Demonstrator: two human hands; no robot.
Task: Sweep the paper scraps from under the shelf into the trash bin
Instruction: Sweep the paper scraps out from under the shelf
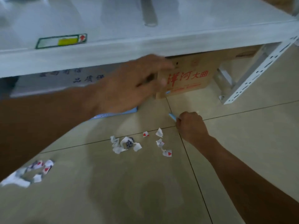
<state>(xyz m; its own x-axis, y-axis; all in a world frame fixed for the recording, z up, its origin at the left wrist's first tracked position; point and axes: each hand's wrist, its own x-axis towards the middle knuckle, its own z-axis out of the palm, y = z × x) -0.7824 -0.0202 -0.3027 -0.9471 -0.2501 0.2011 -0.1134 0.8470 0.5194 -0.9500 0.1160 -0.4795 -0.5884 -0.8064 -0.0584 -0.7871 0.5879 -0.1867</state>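
Note:
Torn white paper scraps with red hearts lie on the tiled floor in front of the white metal shelf (97, 52). One cluster (125, 144) is in the middle, a smaller one (162, 143) is to its right, and a blurred pile (34, 171) is at the lower left. My left hand (134, 83) reaches forward with its fingers apart, at the left edge of a cardboard box under the shelf, and holds nothing. My right hand (190, 125) is low over the floor, fisted on a thin light-blue handle (172, 116). No trash bin is in view.
A brown cardboard box (192, 78) with red characters stands under the shelf, next to the perforated shelf leg (252, 76). A flat light-blue piece (113, 113) shows on the floor below my left forearm. A grey box (53, 84) sits under the shelf at left.

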